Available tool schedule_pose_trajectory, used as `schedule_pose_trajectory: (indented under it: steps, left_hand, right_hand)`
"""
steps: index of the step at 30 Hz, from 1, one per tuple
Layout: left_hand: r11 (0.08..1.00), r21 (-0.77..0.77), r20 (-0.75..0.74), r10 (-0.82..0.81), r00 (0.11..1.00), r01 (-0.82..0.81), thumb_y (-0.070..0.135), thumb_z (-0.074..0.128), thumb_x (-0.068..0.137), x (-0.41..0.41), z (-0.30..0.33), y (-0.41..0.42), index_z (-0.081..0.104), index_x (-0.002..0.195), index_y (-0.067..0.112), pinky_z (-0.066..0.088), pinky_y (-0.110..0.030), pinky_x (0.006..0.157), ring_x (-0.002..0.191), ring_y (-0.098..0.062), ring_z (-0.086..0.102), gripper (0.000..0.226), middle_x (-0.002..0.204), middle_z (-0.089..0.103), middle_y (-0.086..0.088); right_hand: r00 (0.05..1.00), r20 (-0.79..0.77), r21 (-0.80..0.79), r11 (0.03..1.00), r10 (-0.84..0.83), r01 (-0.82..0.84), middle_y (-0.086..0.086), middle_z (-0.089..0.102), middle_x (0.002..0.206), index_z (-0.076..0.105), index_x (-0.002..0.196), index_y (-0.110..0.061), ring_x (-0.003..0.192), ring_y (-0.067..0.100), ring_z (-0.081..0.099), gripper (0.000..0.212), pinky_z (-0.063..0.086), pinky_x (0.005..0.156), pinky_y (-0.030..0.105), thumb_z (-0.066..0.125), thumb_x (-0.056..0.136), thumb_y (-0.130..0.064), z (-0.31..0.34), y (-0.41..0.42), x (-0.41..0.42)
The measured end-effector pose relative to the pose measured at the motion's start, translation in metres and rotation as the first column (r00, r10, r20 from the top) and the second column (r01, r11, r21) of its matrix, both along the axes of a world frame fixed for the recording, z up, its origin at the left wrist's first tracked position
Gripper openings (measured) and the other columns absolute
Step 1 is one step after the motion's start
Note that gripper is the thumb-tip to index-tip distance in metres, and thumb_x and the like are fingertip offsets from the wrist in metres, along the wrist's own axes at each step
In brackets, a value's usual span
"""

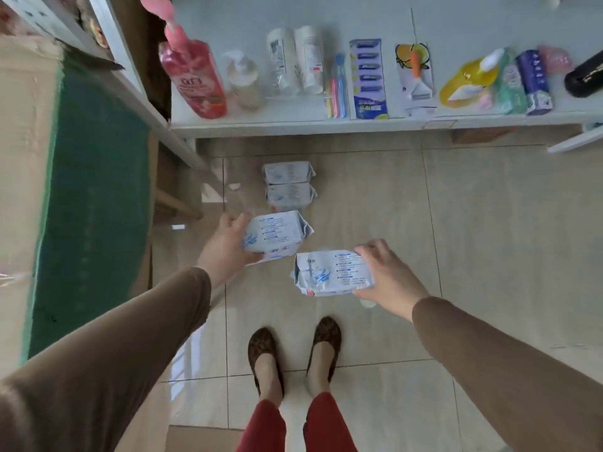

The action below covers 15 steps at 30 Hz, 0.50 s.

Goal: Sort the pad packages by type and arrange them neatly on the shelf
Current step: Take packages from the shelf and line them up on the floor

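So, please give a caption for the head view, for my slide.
Each hand, left hand and right hand, holds one pad package above two more packages below the shelf.

A single view is given, taken from the person's head and aimed steeply down and forward. The left grip [228, 244] and the right grip [388, 272] are seen from above at arm's length, near the middle of the picture, with both sleeves running in from the bottom corners. Straight below the grips the floor [489, 239] and the person's shoes [293, 347] are looked down on. Beyond the grips, at the top of the picture, the shelf [293, 125] is seen from above. Straight lines are bent toward the edges by the wide lens.
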<state>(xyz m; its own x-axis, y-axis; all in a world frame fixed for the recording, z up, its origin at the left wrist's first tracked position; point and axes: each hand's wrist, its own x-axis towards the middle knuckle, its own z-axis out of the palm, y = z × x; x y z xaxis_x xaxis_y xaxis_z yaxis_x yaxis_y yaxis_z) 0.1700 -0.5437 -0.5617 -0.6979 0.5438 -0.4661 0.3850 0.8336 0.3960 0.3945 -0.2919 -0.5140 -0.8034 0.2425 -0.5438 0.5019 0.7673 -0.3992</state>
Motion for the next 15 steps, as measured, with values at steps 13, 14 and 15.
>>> schedule_pose_trajectory:
  steps: [13, 14, 15]
  left_hand:
    - [0.999, 0.026, 0.035, -0.047, 0.998, 0.046, 0.031, 0.083, 0.071, -0.027, -0.264, 0.066, 0.031, 0.145, 0.033, 0.049, -0.046, 0.095, 0.112, -0.034, 0.048, 0.091, 0.126, 0.034, -0.008]
    - [0.998, 0.038, 0.030, -0.044, 0.999, 0.043, 0.029, 0.083, 0.071, -0.029, -0.277, 0.070, 0.032, 0.144, 0.033, 0.049, -0.046, 0.095, 0.112, -0.033, 0.047, 0.089, 0.126, 0.034, -0.008]
    - [0.998, 0.051, 0.025, -0.039, 0.999, 0.038, 0.027, 0.083, 0.071, -0.031, -0.288, 0.074, 0.033, 0.144, 0.033, 0.049, -0.046, 0.096, 0.113, -0.033, 0.046, 0.088, 0.127, 0.034, -0.008]
  right_hand:
    - [0.997, 0.018, 0.085, 0.993, 0.081, -0.082, -0.001, 0.037, 0.127, 0.044, 0.131, -0.024, 0.098, 0.023, 0.047, 0.064, 0.050, 0.065, 0.035, 0.072, 0.075, -0.027, -0.257, -0.008, -0.020]
    - [0.997, 0.018, 0.079, 0.994, 0.077, -0.078, -0.001, 0.037, 0.127, 0.044, 0.131, -0.023, 0.098, 0.023, 0.047, 0.063, 0.049, 0.064, 0.035, 0.072, 0.075, -0.027, -0.270, -0.008, -0.022]
    - [0.997, 0.020, 0.074, 0.994, 0.078, -0.079, -0.001, 0.037, 0.127, 0.044, 0.131, -0.023, 0.098, 0.023, 0.047, 0.063, 0.048, 0.063, 0.034, 0.072, 0.074, -0.027, -0.282, -0.008, -0.025]
